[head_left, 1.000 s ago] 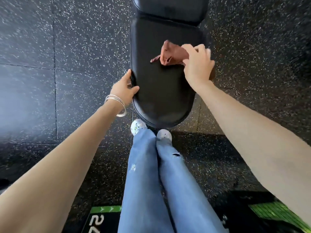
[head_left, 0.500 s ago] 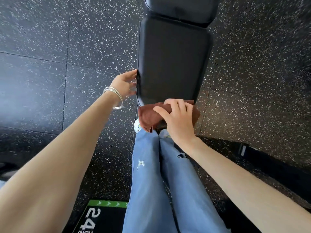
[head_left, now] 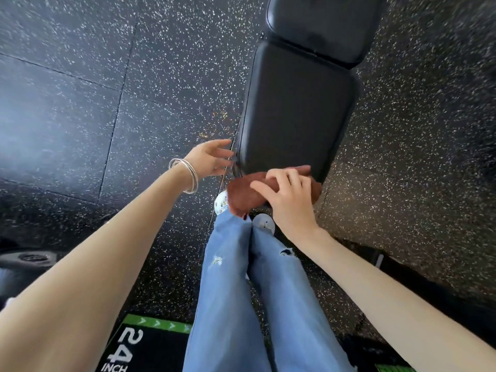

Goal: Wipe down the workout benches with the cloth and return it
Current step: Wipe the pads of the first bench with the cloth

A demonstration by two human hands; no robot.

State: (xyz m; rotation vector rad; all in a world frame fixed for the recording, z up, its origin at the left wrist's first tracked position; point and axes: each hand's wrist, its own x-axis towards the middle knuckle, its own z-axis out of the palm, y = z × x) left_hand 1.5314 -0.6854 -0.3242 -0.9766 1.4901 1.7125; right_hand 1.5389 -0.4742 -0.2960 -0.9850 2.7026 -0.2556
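Black rubber floor (head_left: 161, 89) flecked with white runs under a black padded bench, whose seat pad (head_left: 295, 116) stretches away from the person, with the back pad (head_left: 322, 22) beyond it. The right hand (head_left: 290, 200) lies over a reddish-brown cloth (head_left: 239, 196). Its fingers are bent over the bunched fabric and its thumb is spread to the side, holding the cloth against the near end of the seat pad. Part of the cloth hangs below the palm, over the pad's edge. To the left of that hand, the left hand (head_left: 212, 157) is spread with straight fingers, their tips at the seat pad's side edge. Motion blur hides whether they touch it. Thin silver bangles (head_left: 188, 175) circle the left wrist. Below both hands are blue jeans (head_left: 228, 291) and two white shoes (head_left: 221, 205). Near the left forearm lies a black mat (head_left: 126, 347) with a green stripe, printed "24 INCH".
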